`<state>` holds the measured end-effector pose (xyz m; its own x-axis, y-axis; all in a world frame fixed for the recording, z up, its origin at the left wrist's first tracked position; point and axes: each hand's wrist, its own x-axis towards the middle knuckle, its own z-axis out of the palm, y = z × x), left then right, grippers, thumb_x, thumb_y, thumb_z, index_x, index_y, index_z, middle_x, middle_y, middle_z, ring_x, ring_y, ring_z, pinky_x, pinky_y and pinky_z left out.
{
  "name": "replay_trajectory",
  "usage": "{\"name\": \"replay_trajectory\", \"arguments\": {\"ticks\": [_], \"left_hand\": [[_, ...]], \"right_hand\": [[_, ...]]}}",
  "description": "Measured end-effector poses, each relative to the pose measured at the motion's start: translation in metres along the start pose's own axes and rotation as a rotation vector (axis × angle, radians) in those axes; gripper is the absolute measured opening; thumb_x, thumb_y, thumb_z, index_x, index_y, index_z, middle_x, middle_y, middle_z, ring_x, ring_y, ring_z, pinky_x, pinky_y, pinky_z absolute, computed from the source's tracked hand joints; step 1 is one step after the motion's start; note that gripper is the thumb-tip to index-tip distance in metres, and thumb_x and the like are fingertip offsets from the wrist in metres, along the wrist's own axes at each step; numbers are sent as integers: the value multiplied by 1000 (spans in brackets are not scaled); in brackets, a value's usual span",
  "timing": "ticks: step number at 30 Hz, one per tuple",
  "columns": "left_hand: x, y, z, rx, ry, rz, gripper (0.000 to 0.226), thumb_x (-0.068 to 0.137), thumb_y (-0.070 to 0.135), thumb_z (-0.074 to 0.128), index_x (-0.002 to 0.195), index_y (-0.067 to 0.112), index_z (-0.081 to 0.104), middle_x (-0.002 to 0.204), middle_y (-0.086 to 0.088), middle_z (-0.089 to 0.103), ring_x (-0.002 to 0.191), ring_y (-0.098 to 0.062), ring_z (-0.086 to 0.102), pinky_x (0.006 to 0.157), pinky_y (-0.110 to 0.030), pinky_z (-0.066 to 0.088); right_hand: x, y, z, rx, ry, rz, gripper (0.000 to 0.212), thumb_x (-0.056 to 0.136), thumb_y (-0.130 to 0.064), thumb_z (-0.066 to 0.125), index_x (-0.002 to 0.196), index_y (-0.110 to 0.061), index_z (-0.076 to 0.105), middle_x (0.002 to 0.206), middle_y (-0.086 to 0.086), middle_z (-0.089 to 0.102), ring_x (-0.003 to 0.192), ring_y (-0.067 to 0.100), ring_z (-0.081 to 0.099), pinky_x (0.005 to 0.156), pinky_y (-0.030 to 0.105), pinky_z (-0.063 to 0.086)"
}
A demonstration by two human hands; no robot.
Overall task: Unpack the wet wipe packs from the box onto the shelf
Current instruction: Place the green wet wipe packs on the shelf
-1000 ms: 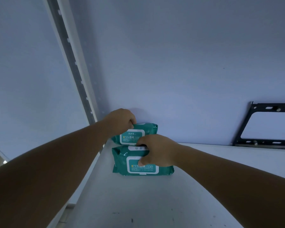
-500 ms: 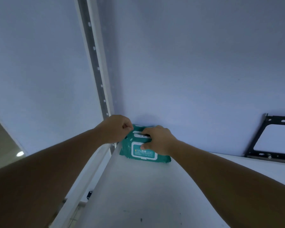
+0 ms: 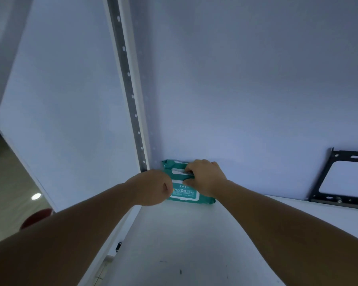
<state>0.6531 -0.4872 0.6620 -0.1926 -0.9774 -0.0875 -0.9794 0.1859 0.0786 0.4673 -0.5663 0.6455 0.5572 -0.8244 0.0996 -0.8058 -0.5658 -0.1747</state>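
Two teal wet wipe packs with white lids lie in the back left corner of the white shelf [image 3: 194, 244], against the back wall. The rear pack [image 3: 170, 165] shows above the front pack [image 3: 187, 194]. My right hand [image 3: 205, 178] rests on top of them, with its fingers curled over the rear pack's lid and its thumb on the front pack. My left hand [image 3: 153, 186] is a closed fist at the front pack's left end and covers that end. I see nothing inside its fingers. The box is out of view.
A perforated metal upright [image 3: 132, 96] rises at the shelf's back left corner. A black metal bracket [image 3: 339, 182] leans on the wall at the far right. Beyond the shelf's left edge are the floor far below and a reddish round object [image 3: 37, 217].
The two packs, which lay one in front of the other, were pushed back together into the corner. My left fist has since drawn back and down. The view has shifted up and left.
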Motion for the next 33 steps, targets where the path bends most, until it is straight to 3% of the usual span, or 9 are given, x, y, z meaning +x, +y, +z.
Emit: {"name": "replay_trajectory", "arguments": {"ticks": [2, 5, 9, 12, 14, 17, 21, 26, 33], "left_hand": [[-7, 3, 1, -14, -17, -26, 27, 99, 34, 48, 106, 23, 71, 112, 3, 70, 101, -16, 64, 82, -23, 55], [-17, 9, 0, -57, -66, -7, 24, 99, 35, 53, 112, 24, 70, 115, 6, 68, 104, -13, 62, 78, -12, 50], [-30, 17, 0, -6, -82, 0, 26, 95, 41, 58, 115, 29, 68, 107, 11, 64, 105, -14, 63, 93, -26, 52], [-42, 28, 1, -15, -152, 47, 32, 100, 39, 52, 122, 18, 62, 113, 3, 65, 103, -14, 62, 92, -20, 51], [-48, 33, 1, -20, -155, 44, 38, 98, 43, 55, 128, 21, 60, 122, 6, 64, 109, -13, 61, 94, -21, 48], [-54, 39, 1, -34, -165, 32, 44, 95, 45, 60, 133, 23, 59, 132, 5, 62, 117, -13, 59, 102, -28, 48], [-61, 51, -3, -48, -185, 45, 44, 96, 43, 59, 134, 21, 58, 135, 3, 60, 120, -14, 57, 104, -28, 45], [-78, 74, 1, -152, -181, 93, 38, 93, 43, 64, 126, 24, 62, 123, 9, 64, 110, -9, 61, 100, -28, 49], [-105, 159, 16, -307, -165, 286, 16, 85, 48, 72, 98, 40, 66, 98, 21, 69, 92, 3, 66, 91, -26, 54]], "right_hand": [[-6, 0, -6, 9, 34, 8, 31, 92, -49, 57, 114, -28, 64, 112, -4, 60, 107, 19, 54, 93, 39, 40], [-23, 3, -20, 26, 37, -9, 35, 91, -53, 58, 117, -28, 62, 115, -6, 58, 107, 18, 51, 94, 37, 42], [-59, 9, -41, 60, 1, 7, 38, 93, -50, 60, 120, -25, 63, 115, -4, 59, 109, 18, 52, 96, 37, 46], [-90, 12, -53, 43, -46, 36, 38, 94, -47, 61, 119, -19, 64, 117, 1, 59, 111, 22, 53, 96, 41, 49], [-109, 14, -58, 48, -59, 60, 39, 93, -46, 63, 121, -18, 65, 122, 3, 60, 116, 24, 53, 99, 43, 48], [-133, 15, -64, 72, -58, 76, 46, 93, -45, 65, 132, -20, 61, 130, 2, 59, 122, 22, 51, 104, 40, 45], [-157, 15, -67, 112, -65, 90, 46, 93, -46, 66, 131, -20, 61, 128, 0, 59, 118, 19, 53, 100, 33, 45], [-196, 16, -68, 152, -87, 144, 49, 91, -50, 68, 129, -22, 60, 126, -2, 60, 111, 16, 56, 97, 31, 46], [-317, 21, -74, 186, -94, 260, 41, 92, -45, 68, 126, -22, 62, 121, -7, 61, 99, 8, 51, 91, 26, 45]]}}
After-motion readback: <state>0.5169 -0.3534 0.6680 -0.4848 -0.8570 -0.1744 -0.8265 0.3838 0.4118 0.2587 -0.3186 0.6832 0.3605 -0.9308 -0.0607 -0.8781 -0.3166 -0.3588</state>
